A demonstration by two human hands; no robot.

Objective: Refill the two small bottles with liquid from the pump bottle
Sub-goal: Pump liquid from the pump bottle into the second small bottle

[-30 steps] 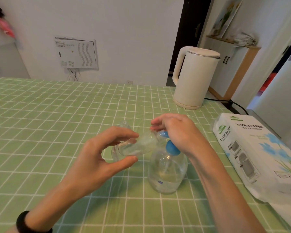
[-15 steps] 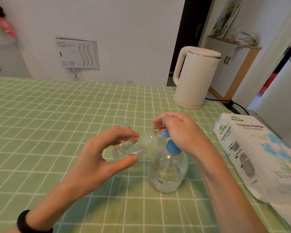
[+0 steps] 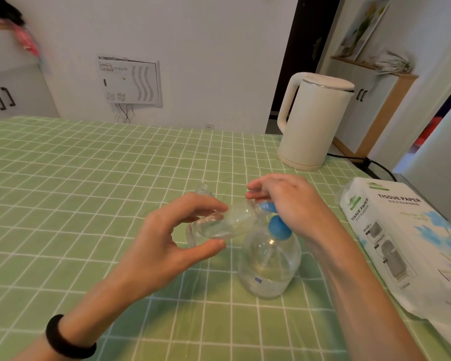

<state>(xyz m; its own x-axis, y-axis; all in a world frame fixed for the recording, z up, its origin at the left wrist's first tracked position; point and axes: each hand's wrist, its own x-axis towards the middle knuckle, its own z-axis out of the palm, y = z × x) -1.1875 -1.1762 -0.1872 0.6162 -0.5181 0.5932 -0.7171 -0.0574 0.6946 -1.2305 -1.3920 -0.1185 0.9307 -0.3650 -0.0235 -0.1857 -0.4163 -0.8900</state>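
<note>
A clear round pump bottle (image 3: pixel 270 267) with a blue pump head (image 3: pixel 277 227) stands on the green checked tablecloth (image 3: pixel 89 178). My left hand (image 3: pixel 164 246) holds a small clear bottle (image 3: pixel 227 222) on its side between thumb and fingers, its mouth at the blue nozzle; some liquid lies in it. My right hand (image 3: pixel 289 201) rests over the pump head, fingers curled round it. A second small clear bottle (image 3: pixel 203 190) stands upright and uncapped just behind my left hand, partly hidden.
A cream electric kettle (image 3: pixel 310 121) stands at the back right, its black cord running off the table. A white tissue paper pack (image 3: pixel 401 241) lies along the right edge. A black band circles my left wrist.
Both hands and the tilted small bottle stay almost where they were; no clear movement shows.
</note>
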